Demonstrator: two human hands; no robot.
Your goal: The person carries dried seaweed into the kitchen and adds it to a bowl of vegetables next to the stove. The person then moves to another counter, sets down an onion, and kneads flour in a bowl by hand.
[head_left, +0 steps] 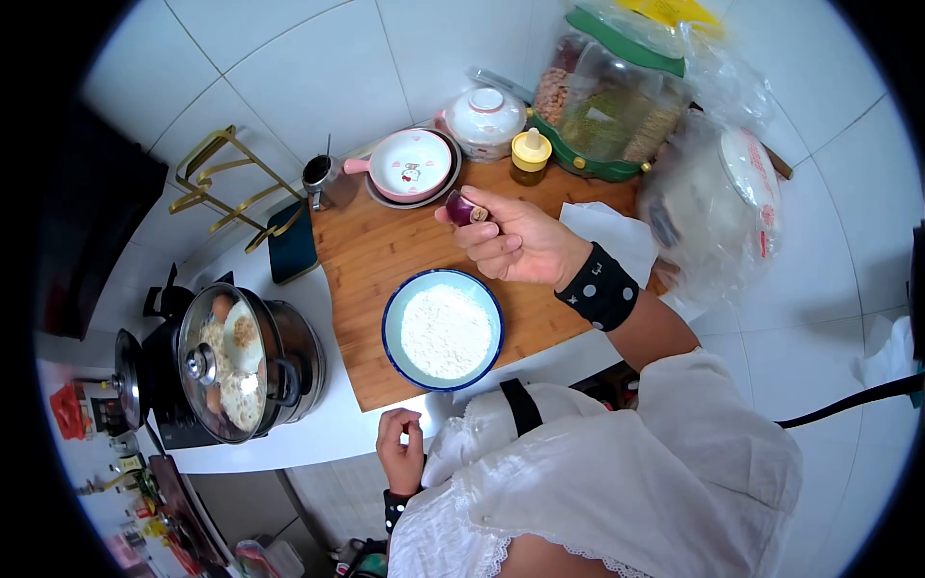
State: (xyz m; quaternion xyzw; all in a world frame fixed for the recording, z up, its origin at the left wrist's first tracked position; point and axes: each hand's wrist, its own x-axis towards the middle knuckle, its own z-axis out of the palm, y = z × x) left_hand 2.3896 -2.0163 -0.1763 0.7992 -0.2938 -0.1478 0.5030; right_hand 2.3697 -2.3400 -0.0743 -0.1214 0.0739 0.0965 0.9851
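Over the wooden board, my right hand (515,236) is closed around a small dark-purple vegetable (466,209) with a pale brownish end; its exact kind is unclear. Below and left of that hand, a blue-rimmed enamel bowl (387,332) stands on the board, holding white flour-like powder (445,330). My left hand (400,449) hangs by the counter's front edge, its fingers curled in with nothing visible in them. Both wrists wear black dotted cuffs.
On the left stands a glass-lidded steamer (200,366) with eggs and other food inside. Behind the wooden board (352,318) are a pink-handled bowl (409,164), a lidded pot (485,123), a yellow-capped jar (530,157), a green-framed grain box (617,106) and a plastic-wrapped container (708,207).
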